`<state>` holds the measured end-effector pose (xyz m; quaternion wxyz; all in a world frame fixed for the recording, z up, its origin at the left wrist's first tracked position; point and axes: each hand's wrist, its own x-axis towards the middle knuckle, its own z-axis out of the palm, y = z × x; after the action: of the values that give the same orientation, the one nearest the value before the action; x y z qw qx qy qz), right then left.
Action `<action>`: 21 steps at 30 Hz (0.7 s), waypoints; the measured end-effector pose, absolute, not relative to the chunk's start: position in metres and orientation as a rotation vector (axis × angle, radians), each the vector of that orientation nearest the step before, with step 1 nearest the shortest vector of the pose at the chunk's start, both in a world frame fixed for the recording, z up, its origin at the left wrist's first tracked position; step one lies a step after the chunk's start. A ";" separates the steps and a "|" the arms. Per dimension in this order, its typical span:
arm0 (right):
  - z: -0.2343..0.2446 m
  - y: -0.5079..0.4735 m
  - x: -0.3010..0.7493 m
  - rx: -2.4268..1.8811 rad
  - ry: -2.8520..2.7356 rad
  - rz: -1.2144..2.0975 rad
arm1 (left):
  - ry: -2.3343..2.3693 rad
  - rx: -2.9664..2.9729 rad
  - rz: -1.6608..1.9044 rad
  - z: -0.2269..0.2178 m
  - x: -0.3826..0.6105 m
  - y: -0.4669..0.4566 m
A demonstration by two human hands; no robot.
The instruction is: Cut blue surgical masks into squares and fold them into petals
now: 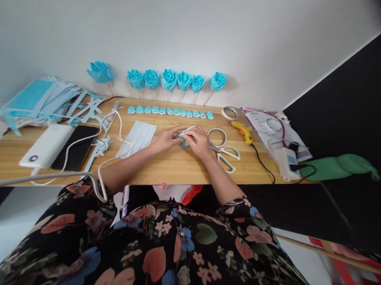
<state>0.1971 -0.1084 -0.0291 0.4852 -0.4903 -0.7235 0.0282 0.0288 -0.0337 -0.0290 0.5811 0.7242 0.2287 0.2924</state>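
Inside the brown wooden worktop's point(166, 172) front edge, left hand point(167, 139) and right hand point(199, 143) pinch a light-blue fabric piece point(184, 143), probably to steady it.

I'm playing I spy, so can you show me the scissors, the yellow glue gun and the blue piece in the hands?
Scissors point(221, 149): head view, where the handles meet.
Yellow glue gun point(247, 134): head view, on its grip.
Blue piece point(184, 143): head view, its lower part.
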 end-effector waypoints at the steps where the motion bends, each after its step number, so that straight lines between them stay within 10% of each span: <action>1: -0.029 -0.109 0.197 -1.197 -1.762 0.067 | 0.534 1.684 0.685 -0.030 0.029 -0.034; 15: -0.028 -0.109 0.203 -1.374 -1.461 -0.038 | 0.656 1.545 0.724 -0.038 0.026 -0.028; 21: 0.048 -0.160 0.159 -1.267 -1.671 0.119 | 0.718 1.607 0.777 -0.032 0.023 -0.032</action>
<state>0.1586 -0.1598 0.0477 0.4974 -0.5231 -0.6903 0.0493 0.0226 -0.0321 -0.0315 0.5719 0.6852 0.3061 0.3313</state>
